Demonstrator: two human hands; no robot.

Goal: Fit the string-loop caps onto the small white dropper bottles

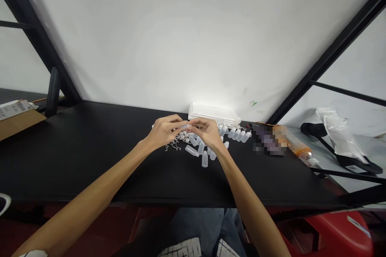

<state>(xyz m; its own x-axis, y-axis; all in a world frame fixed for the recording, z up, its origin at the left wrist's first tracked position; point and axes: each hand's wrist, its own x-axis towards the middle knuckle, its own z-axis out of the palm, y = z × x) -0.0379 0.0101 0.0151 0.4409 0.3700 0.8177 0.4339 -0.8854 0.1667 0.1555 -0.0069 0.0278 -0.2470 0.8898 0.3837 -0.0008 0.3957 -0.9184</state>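
Note:
Above the middle of the black table, my left hand (165,129) is closed on a small translucent bottle (184,127). The fingers of my right hand (207,128) pinch at the bottle's right end, close against my left fingertips; whether a cap is there is too small to tell. Several loose translucent bottles (205,159) lie just below and between the hands. Small white caps with thin curved strips (177,139) are heaped below my left hand. Right of my right hand, several capped bottles (240,135) lie in a row.
A stack of flat white packs (214,113) lies against the wall. Right of it are a blurred dark object (269,140) and an orange-labelled bottle (298,148). A cardboard box (22,122) stands far left. Black frame bars (301,88) flank the table (120,184).

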